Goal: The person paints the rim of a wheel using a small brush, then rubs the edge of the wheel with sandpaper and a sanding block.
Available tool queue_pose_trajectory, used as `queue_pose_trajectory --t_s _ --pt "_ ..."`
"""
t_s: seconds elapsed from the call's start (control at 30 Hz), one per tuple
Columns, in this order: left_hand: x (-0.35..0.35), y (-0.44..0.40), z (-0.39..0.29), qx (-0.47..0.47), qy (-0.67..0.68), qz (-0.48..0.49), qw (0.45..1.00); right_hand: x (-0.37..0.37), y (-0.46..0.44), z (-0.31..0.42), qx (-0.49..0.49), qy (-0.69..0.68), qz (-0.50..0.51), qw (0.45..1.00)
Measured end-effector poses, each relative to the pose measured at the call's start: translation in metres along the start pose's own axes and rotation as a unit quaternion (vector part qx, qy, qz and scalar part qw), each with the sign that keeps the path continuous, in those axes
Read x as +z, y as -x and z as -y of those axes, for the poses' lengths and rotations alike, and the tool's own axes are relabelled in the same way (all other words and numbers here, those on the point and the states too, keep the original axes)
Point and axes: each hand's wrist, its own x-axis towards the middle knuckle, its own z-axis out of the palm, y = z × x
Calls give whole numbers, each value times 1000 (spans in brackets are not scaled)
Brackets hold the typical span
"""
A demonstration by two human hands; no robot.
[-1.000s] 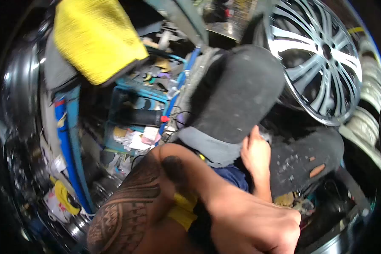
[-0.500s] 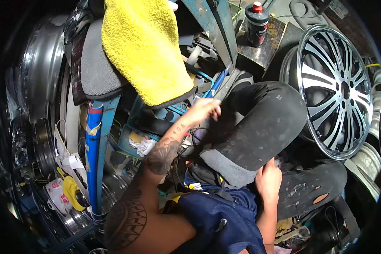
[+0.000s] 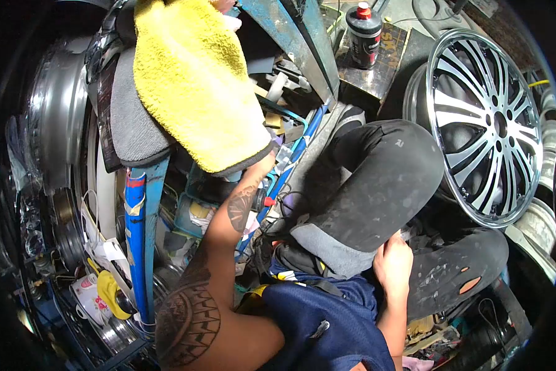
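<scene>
My left hand is at the lower edge of a yellow towel with a dark border. The towel hides its fingers, and the tattooed forearm reaches up over the bins. Closed, my right hand rests against my thigh beside a grey cloth on my lap. Something small and pale shows at its fingertips, too hidden to name. A polished multi-spoke wheel rim stands upright beyond my knees.
A dark bottle with a red cap stands on a board at the top. Blue metal posts frame cluttered bins. A grey towel hangs beside the yellow one. More rims line the left side.
My left hand has swung away from low in front of me, up and left to the yellow towel's lower edge. My right hand stays closed by my thigh. The view has shifted.
</scene>
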Motion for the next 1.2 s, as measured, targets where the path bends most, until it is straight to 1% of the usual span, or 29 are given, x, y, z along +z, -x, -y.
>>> queue_pose_trajectory --t_s 0.03,0.07,0.1,0.17,0.27,0.3,0.4,0.47,0.5,0.57,0.67,0.8,0.9,1.07,1.2 --pt "15 6 2 15 -16 -6 1000 -1 0 0 -1 -3 -1 1000" --pt "29 10 6 24 -18 29 999 -1 -1 0 -1 -6 -2 1000" --pt "25 23 -4 20 7 56 998 -1 -1 0 -1 -8 -3 1000" --pt "46 40 0 70 -11 1 997 1 -1 -1 -4 -5 -8 1000" --pt "43 41 5 102 56 -58 992 1 0 -3 -7 -5 -10 1000" --pt "25 36 5 87 106 -31 990 1 0 -4 -8 -6 -10 1000" --pt "10 -3 45 131 109 -174 970 2 -1 -5 -4 -2 1 1000" --pt "-6 -20 66 130 98 -224 961 3 -2 -6 -10 -2 -2 1000" --pt "-14 -26 74 103 88 -215 967 3 -2 -6 -13 -2 -3 1000" --pt "-25 -34 85 35 76 -161 983 2 -3 -7 -15 -4 -1 1000" --pt "-31 -40 94 -24 83 -104 991 3 -3 -7 -11 1 -5 1000" --pt "-34 -43 100 -53 121 -77 988 5 -2 -9 -32 -10 -28 999" --pt "-37 -42 105 -66 168 -69 981 -1 -2 -5 -32 -10 -21 999" --pt "-47 -42 108 -64 307 -44 949 -1 -2 -6 -26 -3 -23 999" --pt "-59 -42 106 -57 472 -4 880 0 0 -8 -35 2 -27 999"
